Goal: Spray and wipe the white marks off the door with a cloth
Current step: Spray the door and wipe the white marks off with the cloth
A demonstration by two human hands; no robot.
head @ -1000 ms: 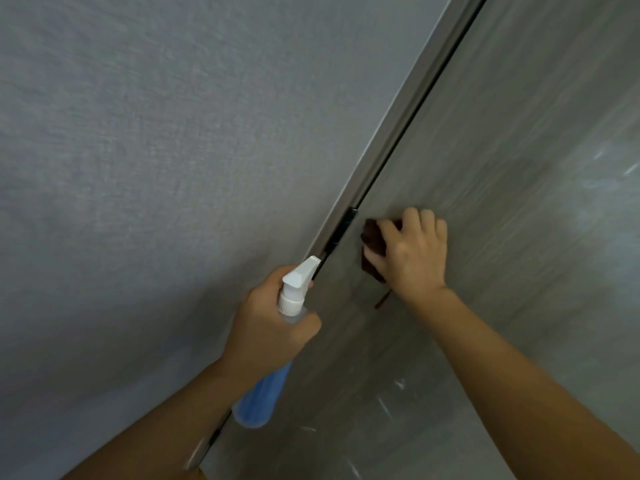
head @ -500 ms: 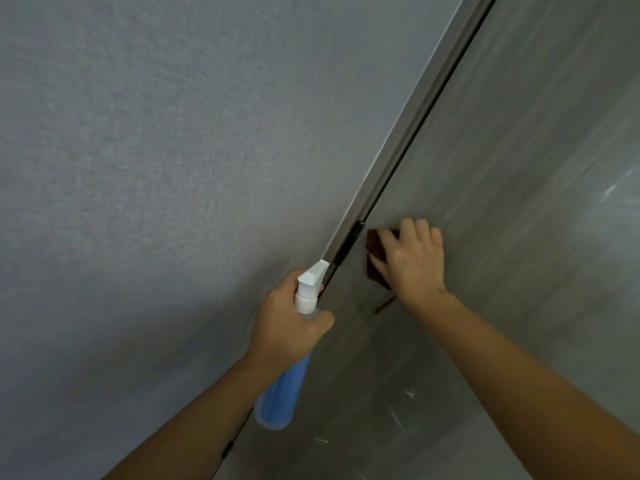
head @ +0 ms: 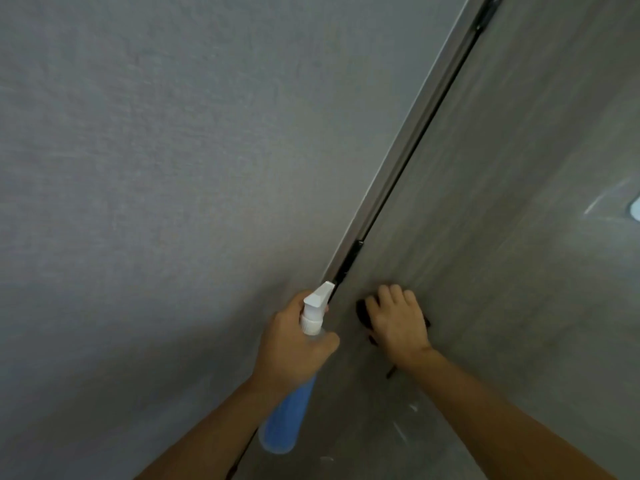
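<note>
Spray bottle: I see a blue bottle (head: pixel 285 420) with a white nozzle (head: pixel 317 308), nearest the camera, its body running below and behind the left grip.
Left grip: my left hand (head: pixel 294 344) is wrapped around the bottle's neck, thumb across the front just under the nozzle; the nozzle tip rises above the fingers toward the door's edge.
Lower white marks: short pale streaks (head: pixel 401 433) lie on the door below the right grip, beside the forearm.
Right grip: my right hand (head: pixel 398 323) lies on the door with its fingers bent over a dark cloth (head: pixel 363 311), pressing it to the surface; I cannot tell whether the fingers pinch it.
Cloth: mostly hidden under the right grip, it shows at the hand's left and a little at its right side.
Door: the grey-brown panel (head: pixel 502 168) extends above and to the right of the right grip.
Hinge gap: a dark slit with a black fitting (head: pixel 351 263) sits just above both grips.
Upper white marks: a faint streak (head: pixel 595 204) lies well to the upper right of the right grip.
Wall: a grey textured wall (head: pixel 156 168) spreads left of the left grip.
</note>
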